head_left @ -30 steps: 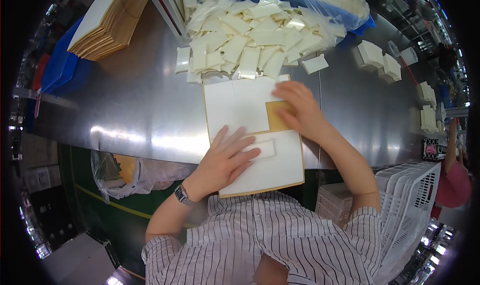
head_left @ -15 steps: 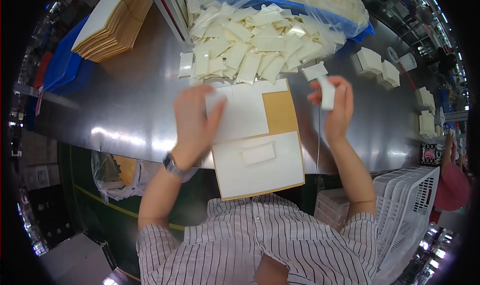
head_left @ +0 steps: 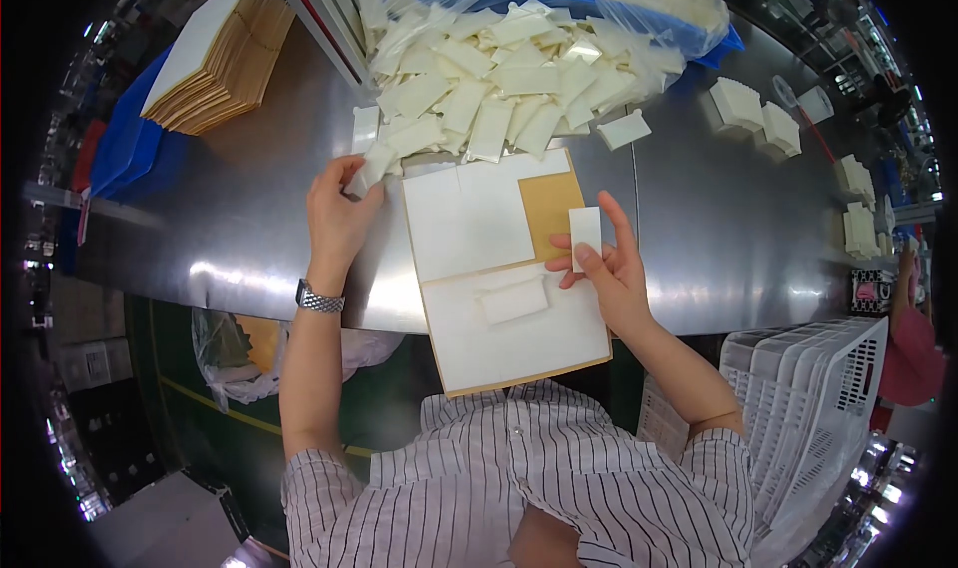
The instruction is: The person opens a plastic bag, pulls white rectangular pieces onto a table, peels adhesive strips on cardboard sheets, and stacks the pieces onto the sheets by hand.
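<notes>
The broad grey metal tabletop point(head_left: 249, 234) looks smooth and brushed, with glossy streaks of reflected light, while the heaped flat rectangular cream plastic pieces point(head_left: 529, 81) have a smooth, faintly shiny finish beside crinkled, glossy clear plastic film point(head_left: 664, 34). The white rectangular brown-edged paper sheet point(head_left: 519, 353) looks matt. The black-and-white striped shirt point(head_left: 459, 483) is soft, creased, matt cloth; the silvery linked watch band point(head_left: 321, 301) is shiny metal.

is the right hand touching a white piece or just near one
Touching. The head view shows the right hand holding a white piece, thumb over its lower corner, fingers behind it.
</notes>
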Demonstrator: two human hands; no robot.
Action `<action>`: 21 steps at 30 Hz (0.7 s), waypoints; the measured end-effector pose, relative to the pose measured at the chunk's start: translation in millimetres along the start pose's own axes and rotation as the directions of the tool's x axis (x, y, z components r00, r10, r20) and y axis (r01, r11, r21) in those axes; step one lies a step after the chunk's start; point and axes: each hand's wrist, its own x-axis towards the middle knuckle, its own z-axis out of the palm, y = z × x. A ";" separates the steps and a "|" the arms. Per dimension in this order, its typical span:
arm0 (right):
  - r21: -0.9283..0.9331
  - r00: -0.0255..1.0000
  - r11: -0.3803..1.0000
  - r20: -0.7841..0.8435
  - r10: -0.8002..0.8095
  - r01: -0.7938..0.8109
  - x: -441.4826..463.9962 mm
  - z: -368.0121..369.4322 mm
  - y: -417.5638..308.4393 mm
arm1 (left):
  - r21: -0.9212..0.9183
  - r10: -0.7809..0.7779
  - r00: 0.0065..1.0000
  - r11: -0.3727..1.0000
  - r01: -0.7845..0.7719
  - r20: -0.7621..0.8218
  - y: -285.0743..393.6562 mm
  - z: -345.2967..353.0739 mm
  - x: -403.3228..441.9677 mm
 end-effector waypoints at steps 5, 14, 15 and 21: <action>0.007 0.996 0.997 -0.056 0.073 -0.072 2.8 -7.4 11.5 | -0.125 0.164 0.978 0.976 -0.180 -0.130 13.8 -14.0 -40.2; 0.054 0.996 0.996 0.041 -0.079 0.077 -0.1 -4.7 11.4 | -0.190 0.567 0.799 0.822 -0.537 0.199 89.0 7.4 -130.9; 0.038 0.999 0.998 0.020 -0.049 0.048 0.3 -6.0 13.8 | -0.155 0.595 0.778 0.804 -0.574 0.203 90.2 10.5 -133.1; 0.007 1.000 1.000 -0.001 -0.007 0.007 1.5 -3.7 10.0 | -0.178 0.623 0.754 0.782 -0.597 0.209 89.6 23.5 -137.2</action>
